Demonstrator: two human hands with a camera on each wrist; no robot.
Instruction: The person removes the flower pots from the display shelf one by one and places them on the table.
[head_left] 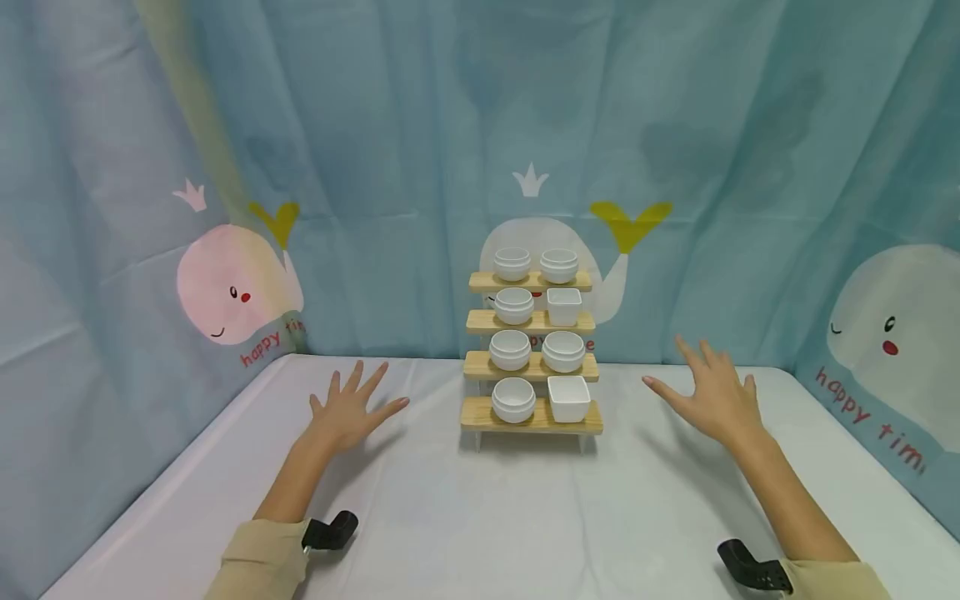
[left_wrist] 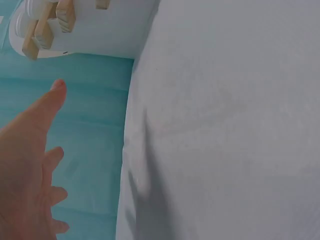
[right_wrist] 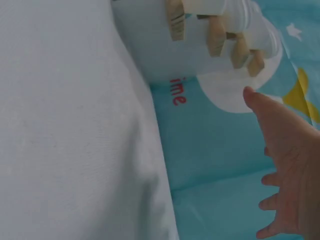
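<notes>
My left hand [head_left: 347,417] is held over the white table to the left of a tiered stand, its fingers spread and holding nothing. On the other side my right hand [head_left: 718,398] hovers with fingers spread, also holding nothing. Between them stands the wooden-stepped stand [head_left: 532,414]. Its steps bear several small white bowls, round ones such as the lowest round bowl [head_left: 513,402] and square ones such as the lowest square bowl [head_left: 568,400]. Both wrist views show a hand apart from the stand's step ends [left_wrist: 44,34], [right_wrist: 216,37].
White cloth covers the table [head_left: 465,517]. Behind and at both sides hangs a blue curtain [head_left: 375,167] printed with whales. A black wrist mount [head_left: 330,531] sticks out from the left sleeve, and another black mount [head_left: 752,567] from the right sleeve.
</notes>
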